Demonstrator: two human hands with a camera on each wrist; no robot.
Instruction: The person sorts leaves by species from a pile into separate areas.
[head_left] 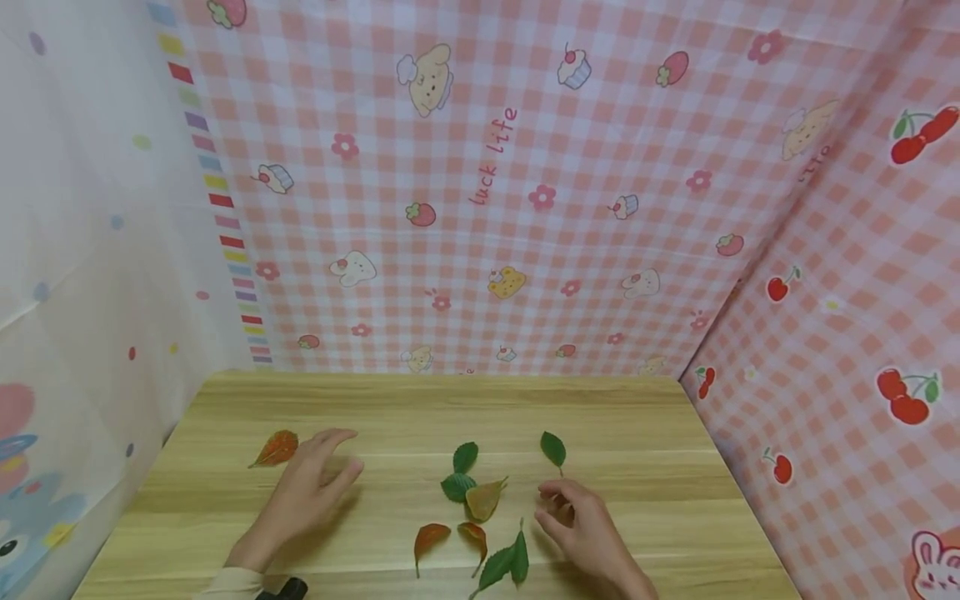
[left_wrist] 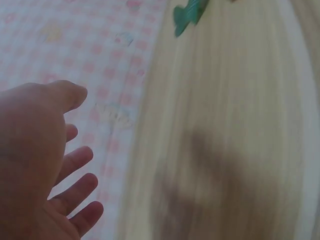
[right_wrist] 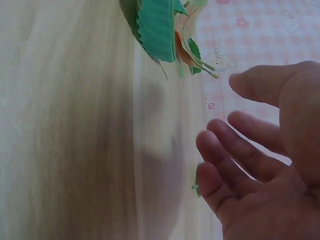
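Note:
My left hand (head_left: 311,483) hovers over the left part of the table, fingers relaxed and thumb apart, with nothing held. Just beyond its knuckles lies an orange-red leaf (head_left: 276,448). On the right, my right hand (head_left: 581,525) hangs above the wood with loosely curved fingers and nothing between them. A green leaf (head_left: 553,449) lies a little beyond its fingertips. Left of that hand is a pair of green leaves (head_left: 504,564). Between the hands sit two more green leaves (head_left: 458,485), a yellowish-brown leaf (head_left: 484,500) overlapping one, and two curled reddish leaves (head_left: 431,539).
The light wooden table (head_left: 390,408) is bounded by a pink checked cloth (head_left: 465,250) behind, another checked cloth (head_left: 832,333) on the right and a white patterned cloth (head_left: 90,250) on the left. A black object (head_left: 292,588) shows by the left wrist.

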